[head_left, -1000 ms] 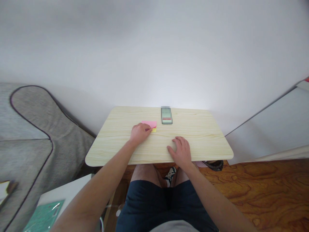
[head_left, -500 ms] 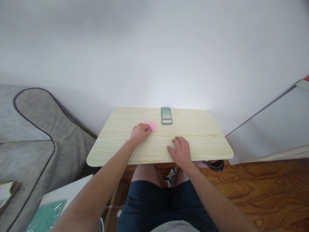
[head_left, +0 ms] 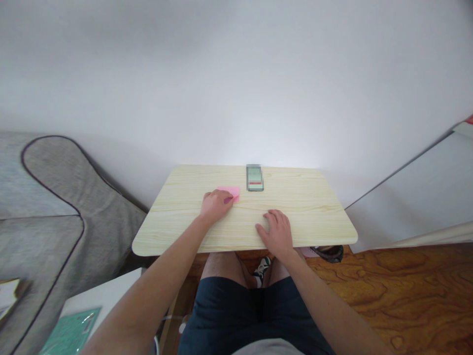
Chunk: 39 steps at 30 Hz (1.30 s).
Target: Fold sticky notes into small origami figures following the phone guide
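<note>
On a small light wooden table [head_left: 318, 207] lies a pink sticky note [head_left: 235, 191], left of the middle. My left hand [head_left: 215, 204] rests on its near left corner, fingers curled and fingertips pressed onto the paper. Flat on the table near the front edge lies my right hand [head_left: 278, 231], fingers spread and holding nothing. A phone [head_left: 254, 178] lies just right of the note, close to the back edge.
A white wall stands right behind the table. A grey padded case [head_left: 55, 197] leans at the left. A white surface with a green mat [head_left: 70, 330] is at the lower left. Wood floor and a shoe [head_left: 327, 252] lie at the right.
One second ago the pink sheet was raised at its corner, with yellow showing under it. Now it lies flat under my left fingertips. My right hand has not moved.
</note>
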Motion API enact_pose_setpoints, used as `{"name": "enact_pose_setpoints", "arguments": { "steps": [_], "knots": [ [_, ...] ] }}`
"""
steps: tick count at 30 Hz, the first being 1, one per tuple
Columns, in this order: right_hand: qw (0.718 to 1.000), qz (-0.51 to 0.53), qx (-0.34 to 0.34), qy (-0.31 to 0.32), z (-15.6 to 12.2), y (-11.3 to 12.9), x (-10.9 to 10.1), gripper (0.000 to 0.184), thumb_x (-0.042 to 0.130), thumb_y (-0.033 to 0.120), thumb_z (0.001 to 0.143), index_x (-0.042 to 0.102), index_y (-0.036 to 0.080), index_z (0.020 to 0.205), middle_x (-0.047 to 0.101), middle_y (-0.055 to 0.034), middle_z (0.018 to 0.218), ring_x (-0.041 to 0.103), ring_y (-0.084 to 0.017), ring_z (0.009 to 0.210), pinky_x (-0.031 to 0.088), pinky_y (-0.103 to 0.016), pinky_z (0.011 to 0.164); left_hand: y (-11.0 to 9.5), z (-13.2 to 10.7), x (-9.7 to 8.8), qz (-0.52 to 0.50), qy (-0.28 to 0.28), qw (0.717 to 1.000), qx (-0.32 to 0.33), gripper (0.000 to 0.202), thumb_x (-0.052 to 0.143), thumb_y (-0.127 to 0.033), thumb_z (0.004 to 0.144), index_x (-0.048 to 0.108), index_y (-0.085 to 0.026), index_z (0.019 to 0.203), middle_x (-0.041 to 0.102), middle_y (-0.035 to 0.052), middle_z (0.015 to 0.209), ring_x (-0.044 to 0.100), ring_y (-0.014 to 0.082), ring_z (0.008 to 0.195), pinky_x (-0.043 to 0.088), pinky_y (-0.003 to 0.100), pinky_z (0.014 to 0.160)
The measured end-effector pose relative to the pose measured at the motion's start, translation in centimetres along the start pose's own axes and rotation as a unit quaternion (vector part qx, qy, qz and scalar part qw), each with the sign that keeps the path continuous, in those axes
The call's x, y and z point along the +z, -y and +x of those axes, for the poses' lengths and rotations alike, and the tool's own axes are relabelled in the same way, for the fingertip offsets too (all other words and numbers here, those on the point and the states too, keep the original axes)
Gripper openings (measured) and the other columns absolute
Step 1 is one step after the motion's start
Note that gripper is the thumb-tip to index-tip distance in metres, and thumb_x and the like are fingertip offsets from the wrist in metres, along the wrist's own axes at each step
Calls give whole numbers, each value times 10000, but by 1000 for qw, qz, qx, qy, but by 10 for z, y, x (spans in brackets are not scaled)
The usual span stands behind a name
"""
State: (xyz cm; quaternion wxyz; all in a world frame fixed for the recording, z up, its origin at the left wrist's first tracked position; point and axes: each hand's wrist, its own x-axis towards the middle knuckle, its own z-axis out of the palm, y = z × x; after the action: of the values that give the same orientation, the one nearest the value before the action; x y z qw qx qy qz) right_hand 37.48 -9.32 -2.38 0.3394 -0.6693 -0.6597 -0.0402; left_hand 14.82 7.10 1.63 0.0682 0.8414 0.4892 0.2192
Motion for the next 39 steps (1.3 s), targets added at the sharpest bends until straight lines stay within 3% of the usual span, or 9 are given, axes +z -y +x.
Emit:
{"name": "enact_pose_setpoints", "arguments": {
  "steps": [7, 15, 20, 25, 29, 34, 39],
  "knots": [
    [1000, 6, -1, -2, 1, 0, -1, 342, 677, 393, 912, 627, 195, 1186, 624, -154, 1297, 509, -346, 1289, 380, -548, 1128, -7, -1, 3, 17, -60, 997, 39, 238, 548, -270, 926, 765, -234, 835, 795, 80, 962, 690, 268, 992, 425, 434, 944],
    [1000, 16, 1, -1, 1, 1, -3, 331, 686, 381, 903, 630, 204, 1177, 626, -152, 1299, 508, -351, 1295, 375, -558, 1136, -12, 9, -14, -13, -184, 981, 64, 212, 559, -260, 970, 768, -226, 963, 784, 91, 1025, 664, 278, 1063, 390, 473, 1013],
    [999, 37, 9, 1, 1, 0, -2, 334, 705, 359, 883, 637, 205, 1171, 634, -149, 1292, 519, -346, 1297, 376, -558, 1145, -32, -2, -17, -52, -224, 970, 80, 172, 622, -284, 961, 781, -264, 1025, 768, 72, 1095, 637, 272, 1107, 416, 471, 1013],
    [990, 124, 56, -33, 8, -11, -3, 389, 695, 331, 887, 607, 212, 1247, 672, -120, 1238, 599, -306, 1201, 447, -521, 1104, -67, -37, 4, -101, -194, 971, 98, 173, 643, -275, 963, 784, -294, 1061, 768, 47, 1076, 658, 229, 1055, 483, 430, 969],
    [982, 166, 64, -60, 13, -24, -12, 499, 669, 264, 901, 532, 213, 1378, 631, -117, 1342, 581, -268, 1264, 456, -478, 1124, -86, -61, 22, -139, -137, 975, 103, 178, 630, -275, 974, 791, -299, 1046, 779, 33, 1066, 676, 217, 1028, 509, 426, 959],
    [984, 175, -14, -3, 15, -34, -23, 261, 670, 239, 903, 696, 256, 1162, 669, -82, 1289, 590, -256, 1246, 462, -470, 1120, -91, -73, 30, -167, -62, 979, 100, 163, 646, -273, 960, 795, -297, 1024, 793, 26, 1059, 695, 224, 1018, 513, 437, 952],
    [986, 142, -45, 69, 18, -37, -27, 140, 683, 222, 890, 744, 254, 1011, 746, -61, 1135, 631, -270, 1151, 474, -491, 1067, -92, -73, 28, -186, -17, 979, 83, 168, 612, -261, 971, 778, -271, 999, 797, 26, 1051, 710, 224, 1023, 511, 440, 990]
  ]
}}
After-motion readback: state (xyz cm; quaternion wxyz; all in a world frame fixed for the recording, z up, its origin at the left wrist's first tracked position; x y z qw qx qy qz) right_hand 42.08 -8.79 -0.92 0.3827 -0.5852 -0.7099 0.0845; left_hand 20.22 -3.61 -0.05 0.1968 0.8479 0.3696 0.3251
